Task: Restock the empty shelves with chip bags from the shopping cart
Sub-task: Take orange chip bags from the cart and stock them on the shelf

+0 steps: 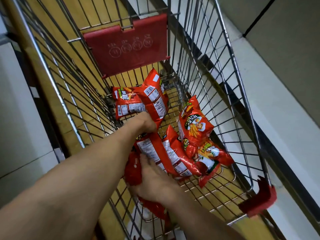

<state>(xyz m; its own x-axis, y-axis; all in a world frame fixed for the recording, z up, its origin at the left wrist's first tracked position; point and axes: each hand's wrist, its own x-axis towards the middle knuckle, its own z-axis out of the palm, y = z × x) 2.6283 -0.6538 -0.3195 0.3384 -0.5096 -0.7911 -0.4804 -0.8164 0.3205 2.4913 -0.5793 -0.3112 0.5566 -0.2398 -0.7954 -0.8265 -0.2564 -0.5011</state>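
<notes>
Hands are both reaching down into the shopping cart (207, 66). At frame centre, the left hand (144, 122) is gripping the lower edge of a red chip bag (155, 101) lying label side up, its fingers curling out of sight beneath. Lower centre, the right hand (152, 177) is resting with fingers fairly straight on another label-up bag (150, 149) in a heap. More red chip bags (195, 125) are lying on the cart's wire floor, right of centre. A red plastic flap (128, 47) is hanging at upper centre. White shelving (277, 122) is running along the right edge.
</notes>
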